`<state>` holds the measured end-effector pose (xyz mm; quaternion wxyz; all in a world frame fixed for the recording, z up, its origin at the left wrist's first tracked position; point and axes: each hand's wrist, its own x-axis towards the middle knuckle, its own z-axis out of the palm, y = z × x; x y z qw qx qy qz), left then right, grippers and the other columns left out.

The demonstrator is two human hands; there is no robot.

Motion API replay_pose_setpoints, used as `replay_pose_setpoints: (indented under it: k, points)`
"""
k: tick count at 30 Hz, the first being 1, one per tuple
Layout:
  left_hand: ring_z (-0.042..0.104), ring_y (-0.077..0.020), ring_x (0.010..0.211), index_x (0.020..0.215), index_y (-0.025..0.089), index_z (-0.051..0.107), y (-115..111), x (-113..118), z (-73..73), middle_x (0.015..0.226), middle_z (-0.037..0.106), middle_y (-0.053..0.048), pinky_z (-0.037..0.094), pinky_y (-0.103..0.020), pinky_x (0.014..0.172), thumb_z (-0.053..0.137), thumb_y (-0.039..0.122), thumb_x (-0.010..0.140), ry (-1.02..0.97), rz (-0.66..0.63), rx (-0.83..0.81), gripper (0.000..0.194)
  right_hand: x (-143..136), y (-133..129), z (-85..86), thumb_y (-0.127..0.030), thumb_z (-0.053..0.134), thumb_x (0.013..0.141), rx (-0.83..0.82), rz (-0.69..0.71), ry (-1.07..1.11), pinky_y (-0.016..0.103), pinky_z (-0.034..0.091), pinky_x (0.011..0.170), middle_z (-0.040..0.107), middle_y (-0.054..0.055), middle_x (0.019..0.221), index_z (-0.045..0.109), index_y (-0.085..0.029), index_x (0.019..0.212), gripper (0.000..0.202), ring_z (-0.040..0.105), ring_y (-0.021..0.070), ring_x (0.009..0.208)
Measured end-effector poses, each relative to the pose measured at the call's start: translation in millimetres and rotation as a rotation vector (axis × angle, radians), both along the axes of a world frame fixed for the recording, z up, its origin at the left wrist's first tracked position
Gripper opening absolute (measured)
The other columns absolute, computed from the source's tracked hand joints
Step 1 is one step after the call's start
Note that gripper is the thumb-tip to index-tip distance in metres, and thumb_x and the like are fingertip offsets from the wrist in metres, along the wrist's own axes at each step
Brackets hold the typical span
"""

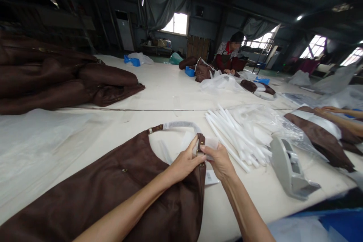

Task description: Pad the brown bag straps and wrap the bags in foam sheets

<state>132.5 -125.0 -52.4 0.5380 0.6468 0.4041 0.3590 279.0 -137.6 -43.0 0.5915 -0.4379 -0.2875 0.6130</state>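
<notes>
A dark brown bag lies on the white table before me, its strap arching over the top, partly wrapped in thin white material. My left hand is closed on the strap's right end, by a brass-coloured buckle. My right hand pinches a piece of translucent white wrap against the same strap end, its thumb on the leather tab. Just below the hands, a white tag sticks out beside the bag's edge.
White foam tubes and a grey tape dispenser lie on the right. Brown bags are piled at left, near plastic sheeting. Another person works across the table; someone's arm reaches in at right over another bag.
</notes>
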Motion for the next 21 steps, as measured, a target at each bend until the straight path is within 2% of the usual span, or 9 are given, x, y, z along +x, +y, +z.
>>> replay_pose_setpoints:
  k: [2,4,6,8,9,11,14,18,21]
  points:
    - [0.065,-0.0184,0.06,0.147,0.02,0.039,3,-11,7.7,0.07,0.07,0.0,0.05,-0.025,0.059,0.067,0.049,0.079,0.088,0.022,-0.032,0.079,1,-1,-2.3,-0.028,0.09,0.05,0.001,-0.002,0.016,0.025,0.049,0.059,0.073,0.003,0.075,0.073,-0.014,0.085,0.041,0.063,0.0142,0.062]
    - [0.059,-0.0165,0.049,0.137,0.02,0.052,7,-23,14.2,0.056,0.064,0.003,0.048,-0.026,0.055,0.065,0.054,0.079,0.136,0.192,-0.021,0.068,3,-3,-4.2,-0.029,0.09,0.051,-0.003,-0.002,0.031,0.024,0.049,0.058,0.072,0.003,0.073,0.073,-0.014,0.084,0.04,0.063,0.0138,0.061]
    - [0.057,-0.0155,0.048,0.118,0.019,0.061,13,-32,17.4,0.053,0.06,0.004,0.048,-0.026,0.056,0.066,0.059,0.076,0.118,0.405,-0.011,0.058,6,-4,-5.9,-0.03,0.09,0.051,-0.014,-0.001,0.044,0.024,0.049,0.056,0.072,0.003,0.072,0.073,-0.013,0.083,0.04,0.063,0.0139,0.058]
    - [0.06,-0.0167,0.056,0.099,0.018,0.064,20,-33,17.9,0.061,0.063,0.0,0.049,-0.026,0.059,0.066,0.065,0.071,0.093,0.484,-0.048,0.055,9,-5,-7.3,-0.03,0.09,0.051,-0.02,0.0,0.056,0.024,0.049,0.056,0.072,0.003,0.071,0.073,-0.013,0.083,0.04,0.063,0.0142,0.058]
    - [0.063,-0.0184,0.062,0.092,0.017,0.064,23,-31,17.8,0.068,0.066,-0.003,0.051,-0.028,0.061,0.065,0.069,0.069,0.079,0.451,-0.105,0.057,10,-5,-7.8,-0.03,0.09,0.051,-0.02,0.002,0.06,0.024,0.05,0.056,0.072,0.004,0.072,0.073,-0.013,0.083,0.04,0.063,0.0144,0.058]
    - [0.067,-0.0218,0.07,0.087,0.015,0.065,27,-22,18.5,0.081,0.07,-0.01,0.054,-0.032,0.066,0.063,0.073,0.068,0.013,0.287,-0.282,0.061,13,-5,-8.1,-0.031,0.091,0.051,-0.017,0.008,0.066,0.025,0.051,0.057,0.072,0.005,0.073,0.073,-0.012,0.083,0.041,0.064,0.0151,0.06]
    - [0.068,-0.0212,0.073,0.091,0.015,0.066,27,-5,22.7,0.087,0.071,-0.011,0.054,-0.031,0.068,0.075,0.062,0.064,-0.121,0.101,-0.472,0.055,18,-7,-6.7,-0.033,0.09,0.054,-0.003,0.032,0.068,0.027,0.053,0.061,0.073,0.006,0.076,0.074,-0.012,0.086,0.042,0.066,0.017,0.065]
    - [0.065,-0.018,0.07,0.093,0.015,0.066,21,6,30.7,0.083,0.07,-0.005,0.051,-0.025,0.061,0.083,0.037,0.056,-0.15,0.126,-0.399,0.047,25,-13,-3.3,-0.038,0.086,0.062,0.034,0.086,0.073,0.033,0.054,0.071,0.074,0.006,0.08,0.074,-0.014,0.088,0.038,0.068,0.0187,0.071]
    - [0.064,-0.0186,0.068,0.093,0.014,0.065,15,5,36.1,0.08,0.069,-0.005,0.052,-0.026,0.06,0.08,0.03,0.055,-0.141,0.129,-0.379,0.044,27,-17,-1.7,-0.039,0.086,0.061,0.016,0.086,0.05,0.034,0.054,0.071,0.074,0.006,0.078,0.074,-0.013,0.085,0.037,0.067,0.0189,0.071]
